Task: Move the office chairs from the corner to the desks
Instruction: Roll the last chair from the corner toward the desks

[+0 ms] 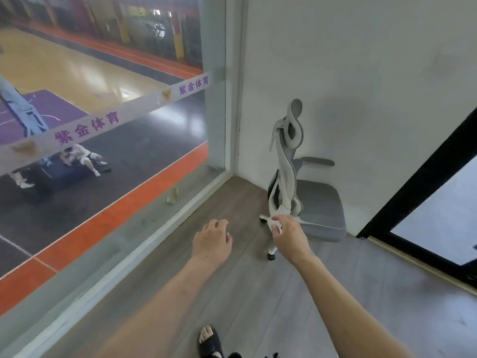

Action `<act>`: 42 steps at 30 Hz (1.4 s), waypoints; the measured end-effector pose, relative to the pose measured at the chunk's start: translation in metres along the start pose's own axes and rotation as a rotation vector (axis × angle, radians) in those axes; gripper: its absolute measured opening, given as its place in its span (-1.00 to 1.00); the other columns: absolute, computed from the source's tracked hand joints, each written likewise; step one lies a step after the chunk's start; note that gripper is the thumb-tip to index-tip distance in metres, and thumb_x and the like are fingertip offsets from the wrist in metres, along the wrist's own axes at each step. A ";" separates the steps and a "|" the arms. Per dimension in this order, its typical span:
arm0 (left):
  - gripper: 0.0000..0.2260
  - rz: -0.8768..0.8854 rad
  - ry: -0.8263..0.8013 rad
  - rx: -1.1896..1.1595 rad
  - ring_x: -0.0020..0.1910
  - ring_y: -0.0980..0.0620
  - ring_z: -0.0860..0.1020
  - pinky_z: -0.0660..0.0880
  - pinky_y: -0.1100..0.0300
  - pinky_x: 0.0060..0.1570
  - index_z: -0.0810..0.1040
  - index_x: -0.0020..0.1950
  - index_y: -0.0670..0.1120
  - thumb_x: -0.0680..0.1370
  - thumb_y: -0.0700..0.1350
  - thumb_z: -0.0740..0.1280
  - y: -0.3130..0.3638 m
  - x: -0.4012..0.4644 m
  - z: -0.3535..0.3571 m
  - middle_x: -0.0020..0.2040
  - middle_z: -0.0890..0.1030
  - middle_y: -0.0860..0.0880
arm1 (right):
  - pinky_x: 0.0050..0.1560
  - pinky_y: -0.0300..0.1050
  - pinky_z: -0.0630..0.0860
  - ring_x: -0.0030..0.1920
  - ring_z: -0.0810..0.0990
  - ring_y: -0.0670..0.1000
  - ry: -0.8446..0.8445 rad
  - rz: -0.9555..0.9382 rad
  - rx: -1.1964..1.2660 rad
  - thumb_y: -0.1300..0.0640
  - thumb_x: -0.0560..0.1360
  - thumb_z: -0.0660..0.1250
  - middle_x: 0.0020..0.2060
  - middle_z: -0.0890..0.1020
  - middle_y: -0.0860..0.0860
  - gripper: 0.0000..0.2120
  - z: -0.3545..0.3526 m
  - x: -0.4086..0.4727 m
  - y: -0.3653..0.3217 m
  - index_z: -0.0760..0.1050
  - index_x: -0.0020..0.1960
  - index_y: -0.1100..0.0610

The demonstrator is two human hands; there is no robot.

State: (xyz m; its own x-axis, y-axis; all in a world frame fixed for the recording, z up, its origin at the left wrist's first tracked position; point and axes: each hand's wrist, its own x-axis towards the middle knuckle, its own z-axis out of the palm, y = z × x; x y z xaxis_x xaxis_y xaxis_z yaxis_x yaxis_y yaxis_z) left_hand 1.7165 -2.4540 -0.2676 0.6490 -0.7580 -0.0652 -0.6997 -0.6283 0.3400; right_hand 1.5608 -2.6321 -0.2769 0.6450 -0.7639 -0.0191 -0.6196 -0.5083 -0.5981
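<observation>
Chair (pixel 307 197) grey-seated, white-framed, side-on in the wall corner.

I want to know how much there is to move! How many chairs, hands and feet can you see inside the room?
Grey-and-white office chair with a mesh back: 1
Bare hands: 2, left hand and right hand
Foot in a dark sandal: 1
Total: 4

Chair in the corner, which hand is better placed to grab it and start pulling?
Right. The right hand overlaps the chair at its backrest base, while the left hand hangs open beside it.
</observation>
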 end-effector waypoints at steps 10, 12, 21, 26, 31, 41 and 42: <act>-0.67 0.168 -0.085 0.037 0.23 -0.01 0.51 0.47 0.07 0.12 0.37 0.45 0.04 0.68 0.00 0.15 -0.002 0.231 -0.022 0.33 0.46 -0.01 | 0.16 0.02 0.51 0.26 0.49 0.02 0.185 0.137 0.025 0.04 0.66 0.21 0.26 0.55 -0.07 -0.76 -0.008 0.196 -0.018 0.54 0.28 0.00; -0.66 0.193 -0.098 0.048 0.24 -0.01 0.51 0.46 0.07 0.14 0.37 0.46 0.04 0.68 0.00 0.15 0.001 0.284 -0.019 0.34 0.46 -0.01 | 0.14 0.06 0.53 0.27 0.49 0.03 0.211 0.161 0.031 0.02 0.65 0.21 0.28 0.53 -0.06 -0.74 -0.007 0.249 -0.010 0.53 0.30 0.00; -0.64 0.249 -0.099 0.091 0.28 -0.03 0.49 0.40 0.06 0.21 0.36 0.49 0.02 0.68 -0.01 0.15 0.029 0.450 -0.023 0.37 0.47 -0.01 | 0.22 0.09 0.54 0.35 0.43 0.13 0.287 0.111 -0.046 0.11 0.63 0.31 0.34 0.51 0.05 -0.65 -0.007 0.428 0.011 0.49 0.39 0.15; -0.63 0.289 -0.148 0.095 0.32 -0.04 0.47 0.41 0.04 0.24 0.35 0.50 0.02 0.69 0.00 0.14 0.044 0.513 -0.017 0.40 0.45 -0.02 | 0.17 0.08 0.53 0.37 0.37 0.20 0.125 0.182 -0.157 0.26 0.60 0.27 0.40 0.40 0.12 -0.51 0.012 0.480 0.026 0.30 0.52 0.16; -0.60 0.395 -0.219 0.115 0.33 -0.08 0.48 0.45 0.01 0.25 0.32 0.54 -0.02 0.69 -0.02 0.12 0.056 0.569 -0.007 0.44 0.43 -0.06 | 0.13 -0.04 0.43 0.32 0.40 0.19 0.175 0.256 -0.184 0.45 0.53 0.21 0.32 0.46 0.18 -0.42 0.024 0.489 0.041 0.30 0.53 0.23; -0.60 0.681 -0.350 0.101 0.29 -0.17 0.49 0.50 -0.06 0.14 0.36 0.51 -0.06 0.67 -0.07 0.15 0.086 0.672 0.006 0.36 0.46 -0.14 | 0.33 0.03 0.48 0.35 0.40 0.16 0.249 0.350 -0.259 0.31 0.48 0.39 0.32 0.46 0.11 -0.41 0.026 0.467 0.035 0.38 0.49 0.15; -0.59 0.701 -0.349 0.103 0.31 -0.18 0.47 0.48 -0.08 0.18 0.34 0.53 -0.07 0.67 -0.07 0.16 0.089 0.682 0.005 0.38 0.45 -0.14 | 0.36 0.04 0.47 0.35 0.40 0.15 0.260 0.377 -0.278 0.31 0.49 0.37 0.34 0.46 0.10 -0.41 0.026 0.461 0.033 0.38 0.50 0.13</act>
State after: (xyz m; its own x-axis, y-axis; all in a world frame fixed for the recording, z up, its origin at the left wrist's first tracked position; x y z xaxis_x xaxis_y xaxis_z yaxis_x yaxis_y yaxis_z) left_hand 2.0949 -3.0275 -0.2865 -0.0726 -0.9837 -0.1646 -0.9463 0.0158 0.3229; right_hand 1.8494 -2.9907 -0.3260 0.2446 -0.9692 0.0290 -0.9046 -0.2389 -0.3531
